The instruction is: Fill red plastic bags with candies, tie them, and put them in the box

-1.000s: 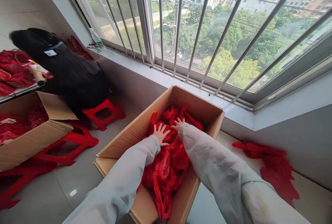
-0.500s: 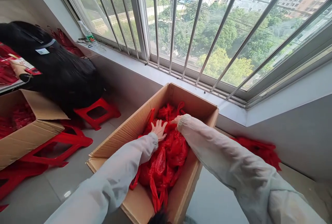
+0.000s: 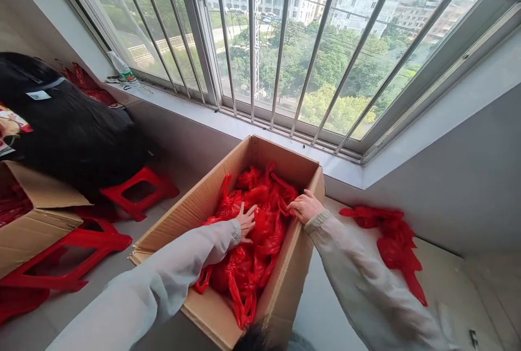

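Observation:
An open cardboard box (image 3: pixel 195 193) stands below the window, with several red plastic bags (image 3: pixel 264 231) heaped inside. My left hand (image 3: pixel 246 223) lies on the bags near the middle of the box, its fingers spread and nothing gripped. At the box's right wall is my right hand (image 3: pixel 304 206), over the upper edge, with its fingers bent towards the red bags inside. Whether those fingers hold a bit of bag or only touch the cardboard cannot be made out.
Red stools (image 3: pixel 136 191) stand on the floor at left, beside another cardboard box (image 3: pixel 44 231) and a seated person in black (image 3: pixel 77 128). More red bags (image 3: pixel 391 237) lie at right. A bottle (image 3: pixel 122 69) stands on the windowsill.
My right hand has moved from over the bags to the box's right edge. My left hand stays on the heap. The view has shifted, showing more of the right side.

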Available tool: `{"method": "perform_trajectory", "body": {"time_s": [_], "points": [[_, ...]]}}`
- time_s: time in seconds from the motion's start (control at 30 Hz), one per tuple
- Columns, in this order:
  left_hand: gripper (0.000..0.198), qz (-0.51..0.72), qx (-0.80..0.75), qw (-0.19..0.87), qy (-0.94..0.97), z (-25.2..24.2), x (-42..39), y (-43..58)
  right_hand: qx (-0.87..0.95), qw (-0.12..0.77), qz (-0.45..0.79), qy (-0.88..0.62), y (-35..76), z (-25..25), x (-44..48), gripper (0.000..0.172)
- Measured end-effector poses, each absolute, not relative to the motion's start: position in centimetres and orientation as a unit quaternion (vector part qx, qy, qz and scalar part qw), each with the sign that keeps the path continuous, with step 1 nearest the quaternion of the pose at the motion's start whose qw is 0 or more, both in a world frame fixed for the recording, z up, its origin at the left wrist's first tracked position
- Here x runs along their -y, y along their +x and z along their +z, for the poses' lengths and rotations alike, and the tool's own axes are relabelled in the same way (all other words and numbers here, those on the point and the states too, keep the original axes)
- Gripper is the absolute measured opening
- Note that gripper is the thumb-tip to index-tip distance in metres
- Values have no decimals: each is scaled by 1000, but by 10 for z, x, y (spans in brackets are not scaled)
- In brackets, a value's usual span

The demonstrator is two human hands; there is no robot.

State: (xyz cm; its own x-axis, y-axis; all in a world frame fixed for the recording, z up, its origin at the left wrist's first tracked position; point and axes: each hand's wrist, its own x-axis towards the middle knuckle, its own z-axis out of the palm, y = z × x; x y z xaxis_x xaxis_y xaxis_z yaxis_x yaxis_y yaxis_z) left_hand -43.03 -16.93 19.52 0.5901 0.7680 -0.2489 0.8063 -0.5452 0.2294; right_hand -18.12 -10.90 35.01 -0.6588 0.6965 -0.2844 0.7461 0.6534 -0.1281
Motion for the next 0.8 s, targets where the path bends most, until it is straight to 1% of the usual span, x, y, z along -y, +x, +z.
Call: {"method": "perform_trajectory", "body": {"time_s": [0.07, 0.13, 0.2, 0.27, 0.4, 0.47, 0.57, 0.67, 0.73, 0.8], "points": [[62, -65, -398, 165, 900, 191, 169, -415, -900, 72, -106, 416, -181, 346, 113, 33], [72, -70, -347, 175, 919, 186, 171, -398, -899, 45, -99, 425, -181, 341, 115, 34], [75, -76, -316, 184, 928, 181, 174, -386, -899, 21, -94, 428, -181, 338, 116, 32], [70, -80, -316, 185, 927, 176, 177, -378, -898, -3, -91, 430, -180, 335, 117, 31], [42, -84, -379, 170, 906, 176, 172, -368, -894, -55, -83, 438, -179, 328, 118, 29], [36, -77, -428, 161, 886, 179, 165, -360, -892, -74, -79, 439, -179, 325, 118, 28], [36, -60, -473, 164, 864, 185, 158, -347, -893, -94, -72, 435, -178, 322, 117, 28], [39, -56, -443, 205, 871, 192, 162, -343, -895, -104, -70, 429, -176, 320, 117, 27], [47, -56, -414, 236, 877, 198, 167, -351, -896, -107, -72, 425, -174, 319, 117, 27], [61, -57, -412, 254, 873, 206, 170, -369, -897, -111, -77, 422, -171, 318, 117, 29]]}}
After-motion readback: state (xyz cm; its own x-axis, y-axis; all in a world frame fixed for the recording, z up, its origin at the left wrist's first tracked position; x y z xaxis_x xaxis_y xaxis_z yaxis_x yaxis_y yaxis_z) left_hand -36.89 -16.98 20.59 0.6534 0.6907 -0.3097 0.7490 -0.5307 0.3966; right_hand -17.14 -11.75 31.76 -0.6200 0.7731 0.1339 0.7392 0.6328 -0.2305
